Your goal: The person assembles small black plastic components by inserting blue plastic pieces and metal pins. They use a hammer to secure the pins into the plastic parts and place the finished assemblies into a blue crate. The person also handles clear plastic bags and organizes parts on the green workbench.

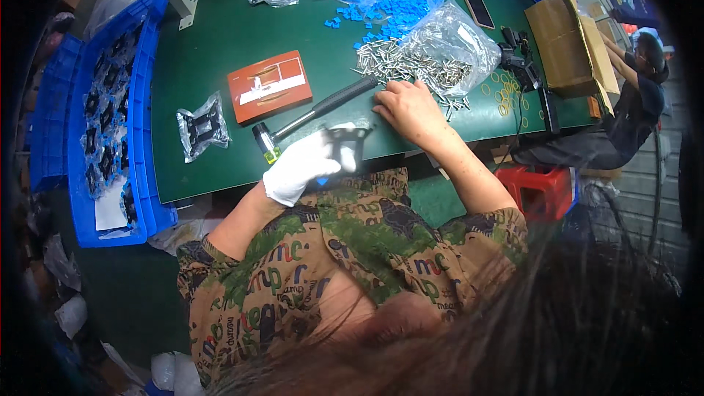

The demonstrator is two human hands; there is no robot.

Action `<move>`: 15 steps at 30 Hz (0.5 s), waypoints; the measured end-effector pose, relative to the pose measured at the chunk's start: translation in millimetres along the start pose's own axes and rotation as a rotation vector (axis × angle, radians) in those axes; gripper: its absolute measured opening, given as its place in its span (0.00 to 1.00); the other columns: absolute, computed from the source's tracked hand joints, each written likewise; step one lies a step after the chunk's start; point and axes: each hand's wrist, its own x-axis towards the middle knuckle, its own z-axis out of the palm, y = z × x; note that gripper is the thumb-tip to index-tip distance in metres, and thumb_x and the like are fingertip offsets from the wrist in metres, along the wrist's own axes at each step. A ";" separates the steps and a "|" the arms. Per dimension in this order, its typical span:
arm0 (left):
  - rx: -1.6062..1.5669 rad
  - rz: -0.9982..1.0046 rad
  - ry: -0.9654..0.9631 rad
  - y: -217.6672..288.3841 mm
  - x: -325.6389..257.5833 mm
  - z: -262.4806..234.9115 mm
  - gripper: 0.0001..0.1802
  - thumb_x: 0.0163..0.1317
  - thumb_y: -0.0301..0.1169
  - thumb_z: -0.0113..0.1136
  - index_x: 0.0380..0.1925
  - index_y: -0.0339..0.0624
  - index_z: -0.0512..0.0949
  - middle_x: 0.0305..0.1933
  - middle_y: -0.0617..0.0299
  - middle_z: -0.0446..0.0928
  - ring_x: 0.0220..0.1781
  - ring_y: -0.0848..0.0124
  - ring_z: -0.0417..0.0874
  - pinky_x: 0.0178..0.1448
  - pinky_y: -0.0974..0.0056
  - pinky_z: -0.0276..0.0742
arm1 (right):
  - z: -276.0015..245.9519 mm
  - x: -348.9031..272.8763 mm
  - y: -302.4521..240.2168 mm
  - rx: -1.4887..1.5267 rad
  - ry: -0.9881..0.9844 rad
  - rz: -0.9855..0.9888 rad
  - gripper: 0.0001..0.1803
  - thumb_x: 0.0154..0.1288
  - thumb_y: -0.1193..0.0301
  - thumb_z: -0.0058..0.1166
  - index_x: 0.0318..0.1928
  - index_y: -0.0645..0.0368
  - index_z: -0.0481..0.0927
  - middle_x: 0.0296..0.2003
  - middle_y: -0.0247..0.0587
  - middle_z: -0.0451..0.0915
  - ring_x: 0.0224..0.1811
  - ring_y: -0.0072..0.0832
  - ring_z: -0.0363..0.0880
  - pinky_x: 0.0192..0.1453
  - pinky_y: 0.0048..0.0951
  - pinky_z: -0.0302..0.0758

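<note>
Gloved left hand [299, 167] grips a black bracket [345, 148]; bare right hand [408, 108], fingers curled onto screws [411, 66] beyond it, may scatter them.

White glove on left hand [297, 167]; green-brown patterned short-sleeved shirt [345, 249].

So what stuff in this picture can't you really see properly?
Head view:
- Black part in the gloved left hand: motion-blurred, shape unclear.
- Right hand fingertips: turned away at the metal pins, so a pinch can't be told.
- Black parts in the blue crate: too small.
- Cardboard box: contents hidden by its flaps.
</note>
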 end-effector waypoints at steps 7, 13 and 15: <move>0.182 -0.154 0.082 8.5 -2.4 1.2 0.16 0.80 0.35 0.51 0.54 0.34 0.80 0.30 0.63 0.81 0.35 0.74 0.78 0.45 0.67 0.73 | -6.6 3.1 -4.4 0.133 0.048 -0.059 0.08 0.69 0.65 0.62 0.42 0.53 0.87 0.38 0.35 0.81 0.46 0.34 0.82 0.53 0.40 0.71; 0.284 -0.246 0.049 1.3 -0.1 -1.6 0.18 0.81 0.43 0.50 0.43 0.40 0.81 0.28 0.66 0.81 0.31 0.77 0.77 0.39 0.68 0.73 | -25.0 7.8 -31.8 1.082 0.014 -0.042 0.06 0.72 0.72 0.62 0.44 0.61 0.86 0.40 0.36 0.83 0.44 0.28 0.81 0.51 0.31 0.76; 0.408 -0.273 0.031 2.3 -0.5 -0.6 0.20 0.80 0.48 0.52 0.41 0.43 0.82 0.28 0.67 0.80 0.30 0.76 0.77 0.38 0.66 0.74 | -30.4 7.9 -46.2 1.126 -0.028 -0.097 0.05 0.72 0.73 0.62 0.44 0.61 0.86 0.40 0.36 0.83 0.45 0.28 0.80 0.51 0.30 0.76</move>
